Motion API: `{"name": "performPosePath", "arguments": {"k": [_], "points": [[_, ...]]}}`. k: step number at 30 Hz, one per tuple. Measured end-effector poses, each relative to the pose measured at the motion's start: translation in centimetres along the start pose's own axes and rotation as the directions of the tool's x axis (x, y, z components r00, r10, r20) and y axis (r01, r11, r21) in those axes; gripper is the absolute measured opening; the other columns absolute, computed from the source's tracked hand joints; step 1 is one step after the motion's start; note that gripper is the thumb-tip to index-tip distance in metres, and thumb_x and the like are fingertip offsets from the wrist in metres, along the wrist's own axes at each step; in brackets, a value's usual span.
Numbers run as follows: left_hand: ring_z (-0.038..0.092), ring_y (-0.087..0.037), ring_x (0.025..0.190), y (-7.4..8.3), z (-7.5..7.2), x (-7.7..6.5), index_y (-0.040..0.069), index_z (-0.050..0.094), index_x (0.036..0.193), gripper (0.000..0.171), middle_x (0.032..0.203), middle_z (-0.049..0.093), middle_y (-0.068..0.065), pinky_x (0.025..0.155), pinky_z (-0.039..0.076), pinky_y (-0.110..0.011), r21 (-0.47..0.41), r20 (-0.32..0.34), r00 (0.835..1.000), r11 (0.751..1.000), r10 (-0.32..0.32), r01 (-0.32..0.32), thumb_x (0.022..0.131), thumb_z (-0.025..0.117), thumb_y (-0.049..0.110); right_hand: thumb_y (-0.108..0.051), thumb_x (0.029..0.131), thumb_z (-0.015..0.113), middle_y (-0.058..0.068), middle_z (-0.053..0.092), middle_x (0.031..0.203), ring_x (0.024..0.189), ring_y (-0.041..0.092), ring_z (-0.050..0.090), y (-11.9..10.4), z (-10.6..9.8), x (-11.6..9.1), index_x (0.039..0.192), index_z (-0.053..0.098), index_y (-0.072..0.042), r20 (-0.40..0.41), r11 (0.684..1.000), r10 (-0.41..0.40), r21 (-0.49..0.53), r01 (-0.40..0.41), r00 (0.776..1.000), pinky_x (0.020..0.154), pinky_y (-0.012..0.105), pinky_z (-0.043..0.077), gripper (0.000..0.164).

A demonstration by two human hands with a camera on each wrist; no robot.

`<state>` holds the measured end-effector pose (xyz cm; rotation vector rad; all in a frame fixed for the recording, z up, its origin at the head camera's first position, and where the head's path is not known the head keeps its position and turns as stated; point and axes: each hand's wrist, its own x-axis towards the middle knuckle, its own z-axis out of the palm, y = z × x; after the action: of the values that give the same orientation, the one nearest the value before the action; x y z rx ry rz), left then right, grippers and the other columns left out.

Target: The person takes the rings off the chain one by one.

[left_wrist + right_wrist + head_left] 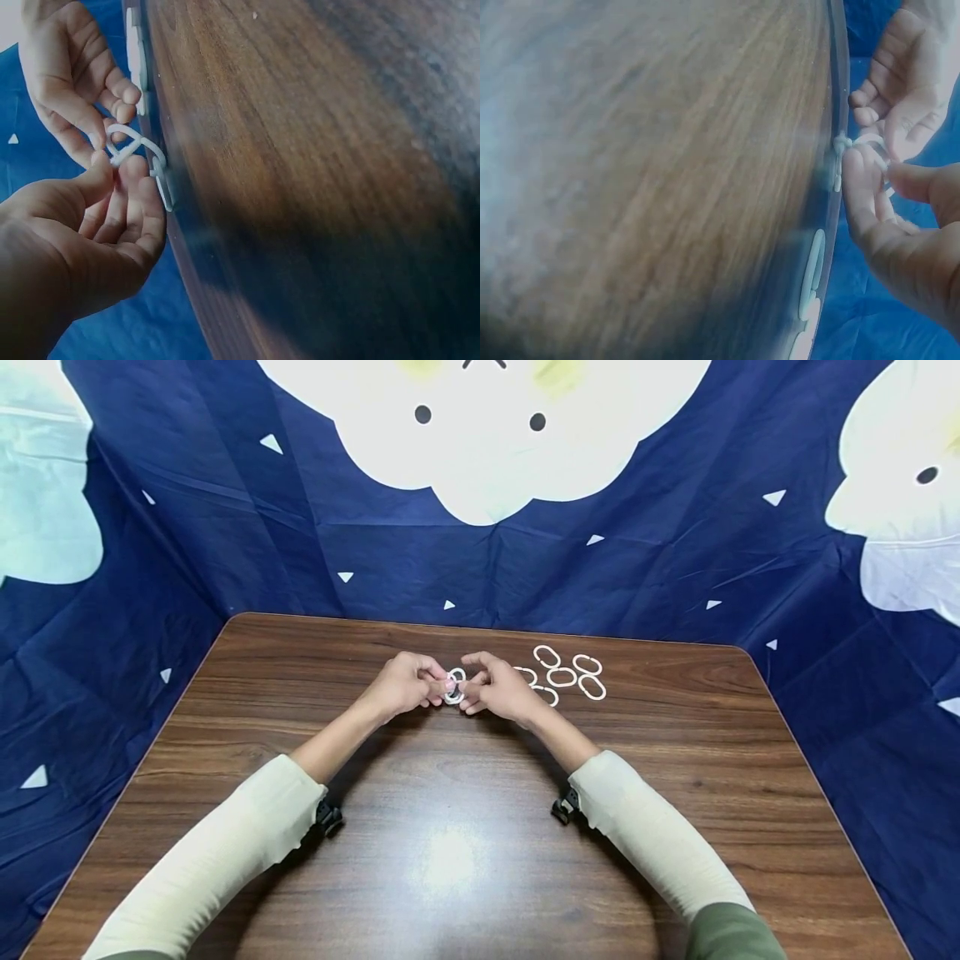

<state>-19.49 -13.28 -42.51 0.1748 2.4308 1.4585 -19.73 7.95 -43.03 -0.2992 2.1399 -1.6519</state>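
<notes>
Near the far edge of the table, both hands meet over white plastic oval chain links (454, 686). My left hand (405, 683) pinches one link between thumb and fingertips. Opposite it, my right hand (495, 687) has its thumb and fingers on a link too. The left wrist view shows two links (126, 141) crossing each other between the fingertips, with another link (163, 191) below them by the table edge. In the right wrist view, fingertips partly cover the links (871, 141), so how they are joined cannot be made out.
Several loose white oval links (562, 677) lie on the brown wooden table (450, 777) to the right, two partly hidden by the right hand. A dark blue cloth (390, 552) with white cloud shapes hangs behind the table and on both sides.
</notes>
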Motion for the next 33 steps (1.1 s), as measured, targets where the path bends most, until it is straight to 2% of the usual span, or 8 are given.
{"name": "performPosePath", "arguments": {"k": [4, 8, 10, 13, 17, 20, 24, 33], "points": [[0.076, -0.018, 0.078, 0.1, 0.0, 0.0, 0.002, 0.081, 0.112, 0.016, 0.093, 0.083, -0.014, 0.066, 0.059, -0.027, 0.092, 0.013, 0.998, 0.994, 0.056, -0.057, 0.103, 0.084, 0.014, 0.004, 0.110, 0.065, 0.025, 0.077, 0.106, 0.081, 0.018, 0.078, 0.0, -0.2, 0.1, 0.143, 0.060, 0.012, 0.017, 0.999, 0.008, 0.033, -0.008, 1.000, 0.078, 0.032, 0.070, 0.034], [0.072, -0.018, 0.079, 0.1, 0.0, 0.3, 0.003, 0.079, 0.119, 0.021, 0.093, 0.081, -0.011, 0.065, 0.056, -0.024, 0.094, 0.042, 0.995, 0.991, 0.095, -0.099, 0.102, 0.085, 0.015, 0.005, 0.110, 0.065, 0.022, 0.076, 0.102, 0.078, 0.016, 0.076, -0.2, -0.4, 0.0, 0.129, 0.064, 0.013, -0.013, 0.999, 0.011, 0.040, -0.010, 1.000, 0.075, 0.029, 0.069, 0.021], [0.071, -0.021, 0.080, -0.1, -0.1, 0.6, 0.003, 0.079, 0.121, 0.022, 0.096, 0.080, -0.012, 0.067, 0.058, -0.029, 0.109, 0.055, 0.991, 0.986, 0.118, -0.124, 0.105, 0.082, 0.018, 0.006, 0.110, 0.064, 0.022, 0.075, 0.103, 0.077, 0.015, 0.075, -0.2, -0.5, -0.1, 0.127, 0.064, 0.014, -0.026, 0.999, 0.012, 0.051, -0.011, 1.000, 0.074, 0.027, 0.068, 0.019], [0.073, -0.021, 0.097, -3.5, -0.2, 3.4, 0.014, 0.083, 0.121, 0.022, 0.108, 0.082, -0.004, 0.084, 0.061, -0.036, 0.171, 0.044, 0.975, 0.960, 0.218, -0.223, 0.110, 0.076, 0.032, 0.006, 0.110, 0.064, 0.022, 0.074, 0.102, 0.076, 0.014, 0.074, -0.2, -0.7, -0.2, 0.126, 0.065, 0.015, -0.034, 0.999, 0.003, 0.053, -0.002, 0.999, 0.073, 0.026, 0.068, 0.019], [0.072, -0.028, 0.118, -3.9, -0.3, 3.8, 0.016, 0.085, 0.123, 0.018, 0.124, 0.083, -0.006, 0.106, 0.056, -0.048, 0.253, 0.040, 0.949, 0.916, 0.311, -0.311, 0.112, 0.072, 0.024, 0.007, 0.109, 0.064, 0.020, 0.074, 0.100, 0.077, 0.014, 0.075, 0.1, -0.9, -0.3, 0.127, 0.065, 0.015, -0.018, 0.998, -0.014, 0.056, 0.015, 1.000, 0.073, 0.026, 0.068, 0.019], [0.073, -0.033, 0.122, -1.2, -0.4, 1.7, 0.006, 0.083, 0.126, 0.021, 0.128, 0.083, -0.015, 0.110, 0.055, -0.054, 0.253, 0.075, 0.952, 0.918, 0.295, -0.305, 0.106, 0.076, 0.007, 0.009, 0.109, 0.063, 0.020, 0.075, 0.100, 0.078, 0.016, 0.075, 0.2, -0.9, -0.3, 0.127, 0.065, 0.015, -0.003, 0.998, -0.023, 0.059, 0.023, 1.000, 0.073, 0.026, 0.068, 0.019], [0.075, -0.027, 0.121, -1.6, -0.7, 1.9, 0.008, 0.085, 0.123, 0.021, 0.123, 0.086, -0.010, 0.109, 0.057, -0.048, 0.241, 0.106, 0.955, 0.924, 0.278, -0.296, 0.103, 0.082, 0.012, 0.011, 0.109, 0.062, 0.021, 0.076, 0.100, 0.080, 0.019, 0.076, 0.3, -0.8, -0.3, 0.126, 0.066, 0.014, 0.004, 0.998, -0.032, 0.054, 0.032, 0.999, 0.074, 0.028, 0.068, 0.019], [0.072, -0.013, 0.097, -1.8, -0.8, 1.7, 0.012, 0.089, 0.111, 0.012, 0.104, 0.088, -0.001, 0.088, 0.055, -0.029, 0.229, 0.105, 0.964, 0.937, 0.246, -0.264, 0.099, 0.088, 0.015, 0.011, 0.109, 0.061, 0.015, 0.075, 0.098, 0.083, 0.022, 0.078, 0.5, -0.4, -0.2, 0.127, 0.066, 0.014, 0.009, 0.998, -0.038, 0.057, 0.038, 0.999, 0.077, 0.029, 0.069, 0.019]]}}
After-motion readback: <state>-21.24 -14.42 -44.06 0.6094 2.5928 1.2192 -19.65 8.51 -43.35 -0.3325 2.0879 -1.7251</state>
